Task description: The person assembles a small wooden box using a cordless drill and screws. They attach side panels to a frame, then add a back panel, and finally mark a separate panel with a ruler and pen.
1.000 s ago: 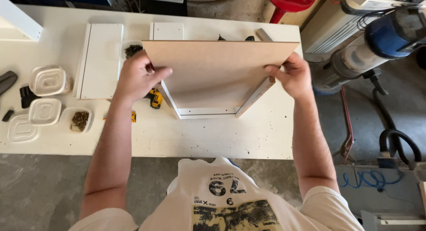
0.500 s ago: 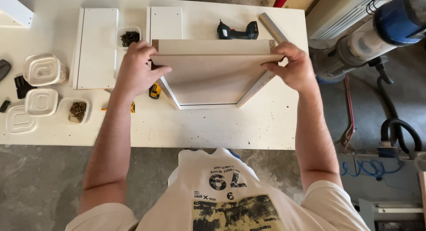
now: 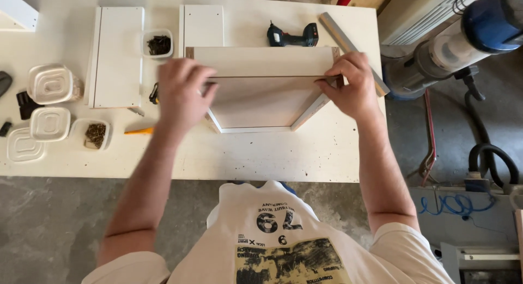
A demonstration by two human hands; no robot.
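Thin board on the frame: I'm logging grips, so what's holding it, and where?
Both hands hold the thin brown board: left hand at its left end, right hand at its right end, over the white frame.

Pretty bright, even daylight-ish light all over the white worktable (image 3: 245, 158), no harsh glare, just a slightly washed-out top. Shadows are soft and short, tucked right under the forearms and along the near edge of the table. Floor below the table looks dimmer. Mostly sharp; slight wide-angle stretch toward the corners, and the shirt nearest the camera goes a bit soft.
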